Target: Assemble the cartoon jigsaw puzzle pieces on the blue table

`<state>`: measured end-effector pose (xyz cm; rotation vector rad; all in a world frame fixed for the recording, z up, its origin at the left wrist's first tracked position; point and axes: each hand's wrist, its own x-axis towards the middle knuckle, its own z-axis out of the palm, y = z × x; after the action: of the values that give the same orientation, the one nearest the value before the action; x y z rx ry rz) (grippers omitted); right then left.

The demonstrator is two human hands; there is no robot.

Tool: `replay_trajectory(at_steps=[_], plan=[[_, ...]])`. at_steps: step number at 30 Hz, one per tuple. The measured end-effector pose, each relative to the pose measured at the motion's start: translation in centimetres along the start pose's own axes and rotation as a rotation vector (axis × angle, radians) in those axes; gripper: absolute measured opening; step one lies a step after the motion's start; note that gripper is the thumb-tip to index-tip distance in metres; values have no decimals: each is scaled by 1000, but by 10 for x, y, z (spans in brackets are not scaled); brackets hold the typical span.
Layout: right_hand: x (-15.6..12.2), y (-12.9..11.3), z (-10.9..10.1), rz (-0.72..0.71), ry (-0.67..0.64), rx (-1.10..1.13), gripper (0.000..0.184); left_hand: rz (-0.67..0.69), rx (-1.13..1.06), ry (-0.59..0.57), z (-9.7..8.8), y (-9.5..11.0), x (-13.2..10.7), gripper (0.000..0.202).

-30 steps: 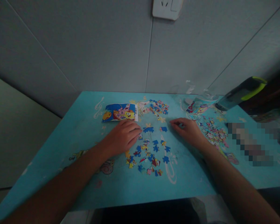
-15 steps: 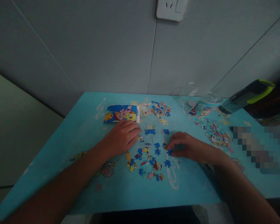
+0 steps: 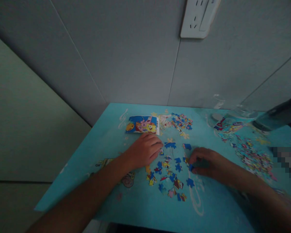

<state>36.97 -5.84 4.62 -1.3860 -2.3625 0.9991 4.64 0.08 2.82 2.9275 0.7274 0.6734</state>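
My left hand (image 3: pixel 147 150) lies on the table just below a picture card (image 3: pixel 142 124) with a cartoon on blue. Its fingers are loosely stretched out beside a small puzzle piece (image 3: pixel 161 151), with no grip on anything visible. At the right of the loose pieces, my right hand (image 3: pixel 205 160) has its thumb and index finger around a blue puzzle piece (image 3: pixel 191 167). Two joined blue pieces (image 3: pixel 170 145) lie between the hands, with another blue piece (image 3: pixel 187 146) to their right. Several blue, yellow and red pieces (image 3: pixel 177 183) are spread below.
A heap of puzzle pieces (image 3: pixel 181 121) lies at the back, and a larger one (image 3: pixel 254 155) at the right. Behind that stand a clear plastic container (image 3: pixel 235 123) and a tilted dark bottle (image 3: pixel 278 113). A wall (image 3: pixel 135 64) with a socket (image 3: pixel 195 19) bounds the blue table (image 3: pixel 135 207).
The view has turned left and tilted up, so everything sits farther right and lower. My right hand stays at the blue piece; my left hand rests in the same place.
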Motion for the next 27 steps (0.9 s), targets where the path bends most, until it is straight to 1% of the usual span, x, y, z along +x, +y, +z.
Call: replay_trajectory(at_steps=[5, 8, 11, 13, 16, 18, 21, 24, 27], plan=[[2, -5, 5, 61, -3, 83, 7, -9, -7, -13, 2, 2, 0, 23], [4, -14, 8, 52, 20, 136, 13, -1, -13, -14, 2, 4, -1, 23], [7, -23, 11, -13, 109, 167, 20, 12, -25, -15, 3, 6, -1, 24], [10, -27, 14, -45, 176, 196, 21, 22, -34, -11, 3, 7, -1, 24], [14, -27, 22, 0, 283, 311, 20, 33, -61, 3, 2, 9, 0, 24], [17, -26, 29, 41, 359, 425, 29, 25, -107, 15, 3, 13, 1, 25], [21, -26, 36, 34, 436, 541, 41, -16, -225, 33, 3, 21, 3, 24], [25, -30, 41, 5, 453, 574, 44, -48, -351, 48, 4, 30, 5, 24], [27, -33, 43, -49, 434, 574, 43, -61, -433, 65, 6, 36, 7, 22]])
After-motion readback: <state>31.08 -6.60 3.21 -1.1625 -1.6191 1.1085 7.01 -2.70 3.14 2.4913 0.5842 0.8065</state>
